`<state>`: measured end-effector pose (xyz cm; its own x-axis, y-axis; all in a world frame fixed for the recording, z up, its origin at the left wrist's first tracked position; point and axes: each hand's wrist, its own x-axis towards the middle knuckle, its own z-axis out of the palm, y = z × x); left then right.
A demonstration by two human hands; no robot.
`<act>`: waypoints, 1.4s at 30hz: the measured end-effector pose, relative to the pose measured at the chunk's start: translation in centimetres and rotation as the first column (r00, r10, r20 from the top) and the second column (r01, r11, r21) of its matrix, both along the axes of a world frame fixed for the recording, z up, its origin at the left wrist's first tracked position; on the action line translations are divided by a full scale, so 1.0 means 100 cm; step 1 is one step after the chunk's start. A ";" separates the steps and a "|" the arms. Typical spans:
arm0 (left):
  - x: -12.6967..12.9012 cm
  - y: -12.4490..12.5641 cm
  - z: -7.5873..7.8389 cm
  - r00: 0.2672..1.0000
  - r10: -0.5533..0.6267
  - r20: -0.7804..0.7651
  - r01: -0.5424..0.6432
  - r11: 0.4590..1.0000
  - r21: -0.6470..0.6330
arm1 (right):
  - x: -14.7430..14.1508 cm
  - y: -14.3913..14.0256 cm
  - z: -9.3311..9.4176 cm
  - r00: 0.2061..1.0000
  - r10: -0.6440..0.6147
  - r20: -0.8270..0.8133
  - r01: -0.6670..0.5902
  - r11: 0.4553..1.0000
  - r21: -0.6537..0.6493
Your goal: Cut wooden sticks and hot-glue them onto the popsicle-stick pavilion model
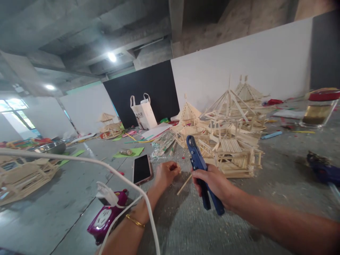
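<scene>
My right hand [212, 184] is closed around the blue pliers [198, 159], whose head points up and away from me. Their two handles stick out below my palm, slightly apart. To the left, my left hand [167, 173] is pinched near the table, with a tiny pale bit showing at the fingertips, too small to name. A thin wooden stick [183, 185] slants between both hands; its upper end passes close to my right fingers, and I cannot tell if they touch it. Just beyond stands a model building of wooden sticks [233, 161] with peaked roofs.
A phone [142, 170] lies left of my left hand. A purple power strip [101, 221] with a white plug sits nearer, and a white cable [127, 180] arches across the view. A glue gun [324, 170] and lidded jar [320, 109] are right; a tote bag [143, 115] stands behind.
</scene>
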<state>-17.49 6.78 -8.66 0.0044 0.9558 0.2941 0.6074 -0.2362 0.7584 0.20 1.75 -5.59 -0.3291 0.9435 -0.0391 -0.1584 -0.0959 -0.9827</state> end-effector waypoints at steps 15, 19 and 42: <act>-0.006 -0.011 0.019 0.868 -0.037 0.495 0.164 0.963 -0.215 | 0.000 0.005 -0.005 0.989 0.003 0.145 -0.003 1.000 -0.007; -0.009 -0.017 0.026 0.840 -0.041 0.540 0.220 0.937 -0.270 | 0.001 0.004 -0.009 0.985 0.023 0.172 -0.018 0.999 -0.032; 0.026 -0.058 0.051 0.974 -0.096 -0.203 0.097 0.995 -0.006 | 0.069 -0.017 -0.008 0.459 -0.194 0.867 -0.376 0.842 0.388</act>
<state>-14.85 0.95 -3.57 0.1563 0.9468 0.2812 0.7229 -0.3036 0.6207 7.14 0.03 -6.40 -0.4748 0.8775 0.0681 0.7541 0.4455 -0.4825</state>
